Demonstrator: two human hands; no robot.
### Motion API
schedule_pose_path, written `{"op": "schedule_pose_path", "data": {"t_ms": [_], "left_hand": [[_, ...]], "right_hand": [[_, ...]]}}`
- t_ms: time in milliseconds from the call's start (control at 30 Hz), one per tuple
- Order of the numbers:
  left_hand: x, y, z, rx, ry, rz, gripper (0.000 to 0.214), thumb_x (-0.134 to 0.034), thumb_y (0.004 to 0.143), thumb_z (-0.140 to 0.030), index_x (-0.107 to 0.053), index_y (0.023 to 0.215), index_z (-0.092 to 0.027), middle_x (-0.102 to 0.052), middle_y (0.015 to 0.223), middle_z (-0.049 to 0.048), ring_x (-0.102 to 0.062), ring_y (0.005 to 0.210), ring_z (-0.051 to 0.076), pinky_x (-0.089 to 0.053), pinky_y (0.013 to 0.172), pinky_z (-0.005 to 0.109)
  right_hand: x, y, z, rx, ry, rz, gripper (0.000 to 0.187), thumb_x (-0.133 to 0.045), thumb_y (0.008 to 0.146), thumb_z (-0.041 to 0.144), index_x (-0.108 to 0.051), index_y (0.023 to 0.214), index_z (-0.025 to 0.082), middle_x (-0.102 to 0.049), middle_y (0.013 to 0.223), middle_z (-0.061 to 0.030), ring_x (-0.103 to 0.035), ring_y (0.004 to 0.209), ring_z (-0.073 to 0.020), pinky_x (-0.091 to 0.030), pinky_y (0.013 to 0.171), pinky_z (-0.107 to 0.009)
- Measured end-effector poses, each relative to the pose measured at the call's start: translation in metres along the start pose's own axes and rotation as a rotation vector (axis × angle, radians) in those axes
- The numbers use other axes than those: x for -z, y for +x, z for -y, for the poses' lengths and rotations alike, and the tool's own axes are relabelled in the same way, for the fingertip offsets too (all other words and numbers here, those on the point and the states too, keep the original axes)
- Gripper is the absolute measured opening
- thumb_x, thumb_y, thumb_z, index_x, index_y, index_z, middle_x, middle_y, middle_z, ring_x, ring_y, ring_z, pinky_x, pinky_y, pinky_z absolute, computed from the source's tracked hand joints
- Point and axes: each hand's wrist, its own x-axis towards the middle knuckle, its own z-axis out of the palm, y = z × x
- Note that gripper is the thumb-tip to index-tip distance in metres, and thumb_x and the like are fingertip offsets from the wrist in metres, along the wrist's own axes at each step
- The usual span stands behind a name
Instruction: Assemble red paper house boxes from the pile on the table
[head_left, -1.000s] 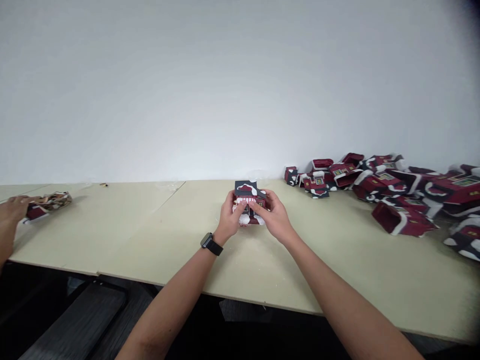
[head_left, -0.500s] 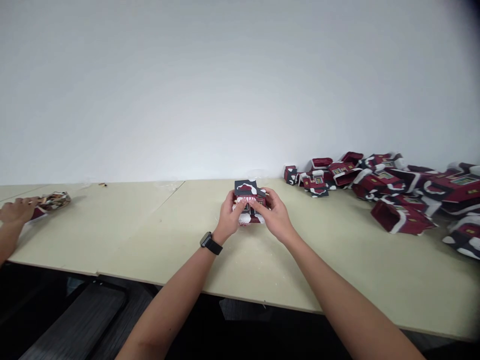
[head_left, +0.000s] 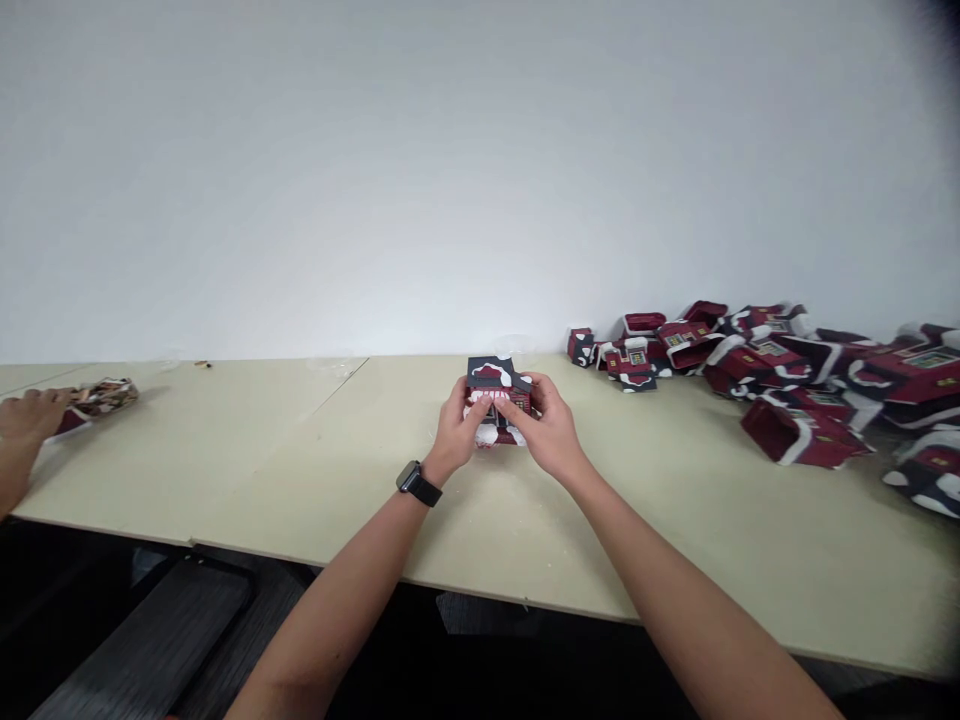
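Both my hands hold a small model house (head_left: 491, 375) above the middle of the table. It has dark red walls, a dark grey roof with white snow patches, and a red-and-white striped strip on its front. My left hand (head_left: 457, 425), with a black watch at the wrist, grips the house's left side. Its right side is in my right hand (head_left: 551, 425). My two thumbs nearly meet on the front face; the other fingers wrap behind and are mostly hidden.
A pile of similar red model houses (head_left: 757, 365) covers the table's right side, some tipped with open undersides showing. Clear plastic scraps (head_left: 334, 367) lie by the wall. At far left, another person's hand (head_left: 30, 425) touches a red and brown item. The pale table (head_left: 262, 480) has a seam.
My hands keep the same grip on the model house, with only a very slight shift. The view has tilted a little. The other person's hand has moved slightly left.
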Motion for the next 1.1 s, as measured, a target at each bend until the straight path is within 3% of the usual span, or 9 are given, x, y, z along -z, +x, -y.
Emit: {"op": "schedule_pose_path", "data": {"t_ms": [267,1100], "left_hand": [[0.0015,0.0018,-0.0005,0.013,-0.011,0.023,0.055,-0.064,0.099,-0.064,-0.064,0.128,-0.017,-0.074,0.126,0.0127,-0.067,0.115,0.028,-0.051,0.103,0.039],[0.0018,0.0033,-0.0046,0.06,0.013,0.023,0.056,-0.066,0.096,-0.067,-0.067,0.121,-0.017,-0.077,0.118,0.012,-0.069,0.11,0.028,-0.053,0.098,0.038]], "right_hand": [[0.0019,0.0004,-0.0023,0.024,-0.077,-0.011,0.056,-0.085,0.081,0.063,-0.063,0.119,0.026,-0.076,0.112,-0.005,-0.07,0.098,-0.0254,-0.056,0.092,-0.04],[-0.0002,0.0012,0.0019,0.0,-0.041,-0.028,0.058,-0.085,0.078,0.063,-0.062,0.118,0.026,-0.077,0.112,-0.0059,-0.071,0.098,-0.0262,-0.057,0.092,-0.041]]}}
